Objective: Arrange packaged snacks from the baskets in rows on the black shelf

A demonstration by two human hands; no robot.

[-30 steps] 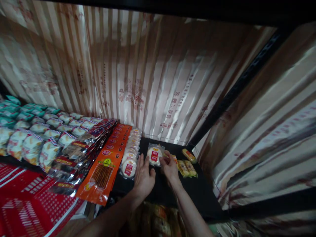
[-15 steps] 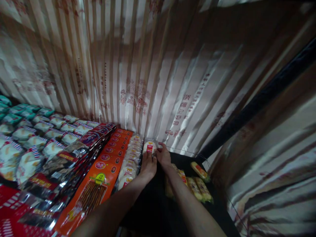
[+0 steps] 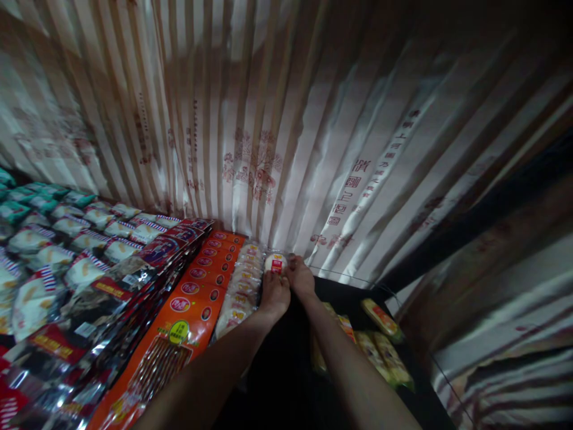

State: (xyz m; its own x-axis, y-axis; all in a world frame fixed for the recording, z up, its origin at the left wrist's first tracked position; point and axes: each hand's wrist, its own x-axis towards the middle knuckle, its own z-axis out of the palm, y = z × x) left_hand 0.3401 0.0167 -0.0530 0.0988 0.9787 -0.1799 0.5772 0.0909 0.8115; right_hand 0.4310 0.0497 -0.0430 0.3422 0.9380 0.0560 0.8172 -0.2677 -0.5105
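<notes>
A round white snack packet (image 3: pixel 276 263) with a red label lies at the table's back edge, against the curtain. My left hand (image 3: pixel 274 296) grips its near edge with curled fingers. On the packet's right side, my right hand (image 3: pixel 301 278) pinches the clear wrapper; its fingertips are partly hard to make out. Just left of it runs a row of similar white snack packets (image 3: pixel 244 280), overlapping each other. Beside that row lie long orange snack packs (image 3: pixel 190 301), fanned one over another.
Several yellow snack packets (image 3: pixel 376 352) lie on the black tablecloth (image 3: pixel 286 376) right of my forearms. Dark shiny pouches (image 3: pixel 107 298) and white striped-top bags (image 3: pixel 49 257) fill the left. A pleated curtain (image 3: pixel 250 119) rises behind, with a dark slanting pole (image 3: pixel 483 209) at right.
The view has shifted slightly, so the table goods at right appear farther right. My left fingers have drawn back from the packet's face and curled at its near edge.
</notes>
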